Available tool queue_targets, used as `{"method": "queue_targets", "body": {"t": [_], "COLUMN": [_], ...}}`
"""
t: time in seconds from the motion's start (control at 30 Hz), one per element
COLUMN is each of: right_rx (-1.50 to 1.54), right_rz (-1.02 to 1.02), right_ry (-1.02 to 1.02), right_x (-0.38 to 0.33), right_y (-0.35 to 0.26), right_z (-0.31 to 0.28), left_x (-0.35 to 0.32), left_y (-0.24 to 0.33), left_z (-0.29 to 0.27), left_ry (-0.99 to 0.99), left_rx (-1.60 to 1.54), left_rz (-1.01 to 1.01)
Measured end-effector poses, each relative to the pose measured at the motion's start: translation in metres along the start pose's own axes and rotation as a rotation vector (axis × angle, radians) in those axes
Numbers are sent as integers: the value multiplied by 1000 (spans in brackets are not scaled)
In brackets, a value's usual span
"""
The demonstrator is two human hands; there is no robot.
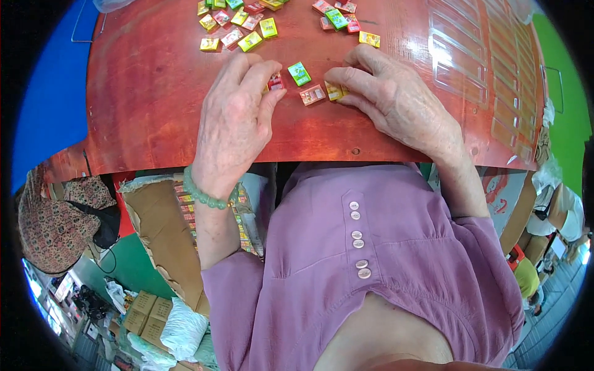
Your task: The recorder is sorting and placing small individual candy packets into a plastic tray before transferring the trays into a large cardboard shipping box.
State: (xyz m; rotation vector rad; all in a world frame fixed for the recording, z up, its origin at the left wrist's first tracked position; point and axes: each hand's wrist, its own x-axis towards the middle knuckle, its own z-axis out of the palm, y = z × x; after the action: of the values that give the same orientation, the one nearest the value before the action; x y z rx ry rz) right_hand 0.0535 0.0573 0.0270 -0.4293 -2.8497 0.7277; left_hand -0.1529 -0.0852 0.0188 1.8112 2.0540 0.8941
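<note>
Hand, left (235,114): thumb and fingertips pinched on a miniature red box (276,81), mostly covered by them; a tip grip, likely because so small a piece leaves no room for a palm.

Hand, right (402,93): thumb and forefinger closed on a yellow box (333,91), held low at the tabletop, probably for steadiness; whether a second piece sits behind it cannot be told.

Clock centre, between the hands: green box (299,73), loose, tilted. Touching distance uncertain at 5 o'clock: salmon box (312,94), flat. Both lie in the gap, in the way of the two hands closing together.

10 o'clock: left cluster (250,41) of mixed boxes, strewn, apparently within easy reach. 1 o'clock: right cluster (336,19), partly heaped. 2 o'clock: single yellow box (369,39), near the right knuckles.

3 o'clock, beyond the right hand: clear slotted plastic tray (470,74), glare on it. Beneath all: red tabletop (148,111).

7 o'clock: green bead bracelet (210,200), left wrist; behind that forearm, torn-edged carton (154,216) of small packs, partly blocked by arm and table edge. 8 o'clock: patterned cloth (52,216).
</note>
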Motion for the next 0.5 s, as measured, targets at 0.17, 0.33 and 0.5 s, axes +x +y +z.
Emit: {"method": "queue_targets", "body": {"t": [0.17, 0.33, 0.5], "right_rx": [20, 6, -31], "right_rz": [73, 75, 108], "right_ry": [23, 49, 54], "right_x": [-7, -8, -13], "right_y": [-9, -9, -12], "right_z": [3, 6, 10], "left_x": [10, 18, 18], "left_y": [3, 3, -2], "left_z": [-2, -1, 3], "left_ry": [-43, -122, -139], "left_rx": [-6, 29, 51], "left_rz": [86, 104, 121]}}
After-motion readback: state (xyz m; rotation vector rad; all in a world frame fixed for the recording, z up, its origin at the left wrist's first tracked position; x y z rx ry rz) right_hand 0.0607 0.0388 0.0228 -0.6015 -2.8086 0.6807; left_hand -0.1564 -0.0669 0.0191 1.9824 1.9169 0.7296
